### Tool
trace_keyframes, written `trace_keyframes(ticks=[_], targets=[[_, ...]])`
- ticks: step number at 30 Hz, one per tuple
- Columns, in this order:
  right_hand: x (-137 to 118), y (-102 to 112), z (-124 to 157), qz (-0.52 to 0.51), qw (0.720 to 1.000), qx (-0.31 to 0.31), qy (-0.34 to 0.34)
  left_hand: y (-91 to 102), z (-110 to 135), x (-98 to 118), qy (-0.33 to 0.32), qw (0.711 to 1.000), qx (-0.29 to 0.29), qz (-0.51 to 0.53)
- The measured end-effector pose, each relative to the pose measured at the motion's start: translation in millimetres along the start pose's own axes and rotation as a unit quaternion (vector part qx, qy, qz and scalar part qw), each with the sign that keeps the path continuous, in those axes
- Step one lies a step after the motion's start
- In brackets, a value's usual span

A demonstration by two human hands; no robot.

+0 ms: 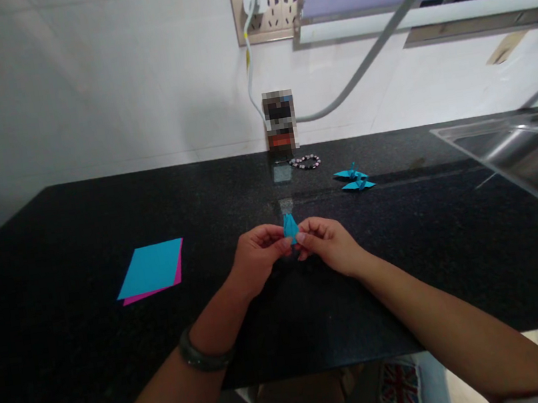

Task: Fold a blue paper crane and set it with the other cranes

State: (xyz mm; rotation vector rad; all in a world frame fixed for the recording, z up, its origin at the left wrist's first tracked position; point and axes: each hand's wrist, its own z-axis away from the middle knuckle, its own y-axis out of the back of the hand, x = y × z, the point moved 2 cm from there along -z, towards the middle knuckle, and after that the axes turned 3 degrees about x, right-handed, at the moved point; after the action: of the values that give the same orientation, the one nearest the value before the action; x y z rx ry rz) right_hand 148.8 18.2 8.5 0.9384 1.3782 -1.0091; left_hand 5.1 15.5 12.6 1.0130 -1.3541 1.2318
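Observation:
A small folded piece of blue paper [290, 227] is pinched between both my hands above the black counter [55, 260]. My left hand [257, 257] grips its left side with closed fingers. From the other side my right hand [328, 243] holds it, fingers also closed. A finished blue paper crane [355, 179] sits on the counter farther back and to the right. To the left lies a flat blue sheet [150, 268] on top of a pink sheet [178, 276].
A bead bracelet [305, 162] and a small blurred box [280, 122] stand by the back wall under a socket strip [266, 16] with a white cable. A steel sink [519, 150] is at the right. The counter's front edge is near my forearms.

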Motion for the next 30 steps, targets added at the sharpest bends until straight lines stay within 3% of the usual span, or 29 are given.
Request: trace_keyframes(ticks=[8,15,20,30], targets=[[1.0,3.5,-0.9,0.037,0.995,0.094,0.003,-5.3,2.5,-2.3,0.058,0.996,-0.045,-0.044],[0.9,5.8,-1.0,-0.029,0.999,0.027,0.002,-1.2,2.6,-3.0,0.027,0.994,-0.031,-0.103],[-0.4,0.0,1.5,-0.043,0.999,-0.024,0.000,0.0,4.4,-3.6,-0.013,0.984,-0.057,-0.169],[-0.2,0.5,2.8,-0.040,0.999,0.006,0.030,-4.6,7.5,-4.7,-0.026,0.980,-0.117,-0.161]])
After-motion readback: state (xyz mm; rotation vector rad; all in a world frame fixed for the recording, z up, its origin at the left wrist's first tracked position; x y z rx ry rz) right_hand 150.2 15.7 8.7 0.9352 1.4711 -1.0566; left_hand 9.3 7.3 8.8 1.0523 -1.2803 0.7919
